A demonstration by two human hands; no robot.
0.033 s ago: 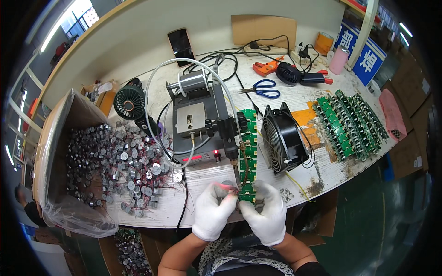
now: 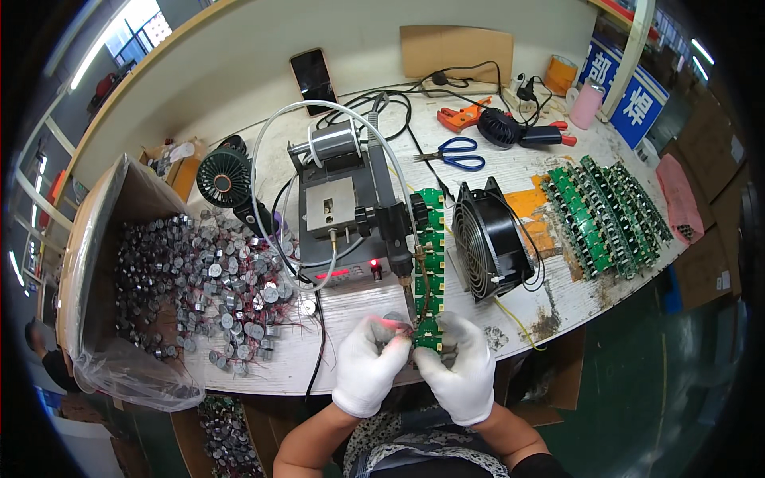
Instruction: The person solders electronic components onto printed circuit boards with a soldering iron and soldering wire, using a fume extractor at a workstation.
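Both hands wear white gloves and meet at the near end of a long green circuit board strip (image 2: 431, 263). My left hand (image 2: 370, 358) is closed at the strip's left edge, pinching a small silver motor (image 2: 394, 317) by its thin red wires; the fingers partly cover it. My right hand (image 2: 460, 366) is closed on the strip's near right edge, with thumb and fingers at its border. Just above the fingertips, the soldering machine (image 2: 343, 215) holds its iron tip (image 2: 406, 280) pointing down beside the strip. What the fingertips touch exactly is too small to tell.
Left, many small motors (image 2: 231, 279) with red wires spill from a plastic-lined box (image 2: 84, 263). A black fan (image 2: 490, 243) stands right of the strip. Farther right lie stacked circuit boards (image 2: 598, 219). Blue-handled pliers (image 2: 458, 154), a phone (image 2: 314, 78) and a handheld fan (image 2: 225, 179) are behind.
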